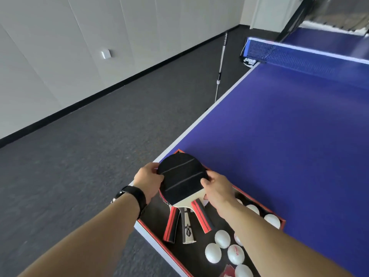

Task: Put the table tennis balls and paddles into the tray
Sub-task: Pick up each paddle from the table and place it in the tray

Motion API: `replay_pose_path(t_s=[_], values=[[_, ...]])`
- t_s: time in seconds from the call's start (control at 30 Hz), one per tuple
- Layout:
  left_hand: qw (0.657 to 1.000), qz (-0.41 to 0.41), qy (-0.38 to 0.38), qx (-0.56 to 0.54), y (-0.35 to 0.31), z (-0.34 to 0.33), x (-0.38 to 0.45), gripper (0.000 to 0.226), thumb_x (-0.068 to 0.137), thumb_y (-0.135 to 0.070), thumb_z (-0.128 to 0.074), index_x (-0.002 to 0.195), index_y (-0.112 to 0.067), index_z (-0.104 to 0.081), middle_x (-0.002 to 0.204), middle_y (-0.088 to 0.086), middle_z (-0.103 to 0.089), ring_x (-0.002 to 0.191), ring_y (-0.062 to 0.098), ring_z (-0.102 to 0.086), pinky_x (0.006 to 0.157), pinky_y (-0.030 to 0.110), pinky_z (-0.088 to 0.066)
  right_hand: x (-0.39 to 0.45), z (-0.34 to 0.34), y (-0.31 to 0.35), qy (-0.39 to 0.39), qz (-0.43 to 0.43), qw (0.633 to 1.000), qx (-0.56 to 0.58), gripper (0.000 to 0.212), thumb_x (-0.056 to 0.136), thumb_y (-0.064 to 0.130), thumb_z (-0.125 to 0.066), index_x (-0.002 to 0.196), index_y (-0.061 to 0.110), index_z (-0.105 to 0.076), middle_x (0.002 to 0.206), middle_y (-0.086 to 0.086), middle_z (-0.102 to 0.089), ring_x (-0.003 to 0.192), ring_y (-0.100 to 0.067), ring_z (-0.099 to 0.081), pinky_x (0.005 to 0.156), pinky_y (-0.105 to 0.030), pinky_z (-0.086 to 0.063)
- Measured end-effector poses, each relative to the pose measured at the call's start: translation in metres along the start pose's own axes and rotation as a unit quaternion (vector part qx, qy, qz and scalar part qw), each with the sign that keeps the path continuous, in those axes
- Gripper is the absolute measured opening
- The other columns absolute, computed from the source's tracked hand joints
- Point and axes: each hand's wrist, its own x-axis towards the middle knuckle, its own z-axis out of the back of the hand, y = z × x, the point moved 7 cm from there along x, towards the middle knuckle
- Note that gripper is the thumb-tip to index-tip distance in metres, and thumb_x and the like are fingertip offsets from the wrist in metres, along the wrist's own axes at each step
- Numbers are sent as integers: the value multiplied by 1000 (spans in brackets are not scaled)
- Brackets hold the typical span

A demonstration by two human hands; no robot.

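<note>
1. White balls (222,238) lie loose at the near end of the red-rimmed tray (283,221), which sits at the table's (289,136) near left corner.
2. Three paddle handles (200,215) fan out mid-tray, so the paddles seem stacked.
3. The left hand (148,181) and right hand (216,185) grasp opposite edges of the top paddle (180,177), likely squaring it onto the stack at the tray's far end.
4. The net (299,54) crosses the far table.

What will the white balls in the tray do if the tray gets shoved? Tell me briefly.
The white balls lie loose on the flat floor of the tray, so they would probably roll and scatter. The raised rim should likely contain them. They look hollow and light, so a small nudge probably moves them.
</note>
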Motion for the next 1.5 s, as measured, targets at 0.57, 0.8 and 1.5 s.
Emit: replay_pose_path(t_s=[0.57,0.8,1.5], values=[[944,-159,-77,277,-78,-63,-24,56,87,-28,-54,140,-25,-38,145,7,-38,127,33,-37,101,50,-40,8,53,-11,-19,77,991,-110,58,99,41,-43,151,20,-28,152,-7,-38,136,-24,-36,108,-37,-36],[928,-275,2,254,-219,-234,-92,63,89,-45,-50,145,-28,-27,152,0,-31,130,29,-37,102,50,-39,-11,263,-72,-163,87,971,-150,67,99,49,-41,155,21,-14,163,-6,-18,148,-21,-15,118,-32,-16],[798,-399,246,378,-307,-819,-251,51,95,-44,-46,141,-23,-40,145,-1,-44,130,23,-42,102,37,-42,-75,770,-574,-354,-234,899,-113,42,93,33,-54,133,21,-52,129,-5,-52,114,-29,-49,83,-39,-51]])
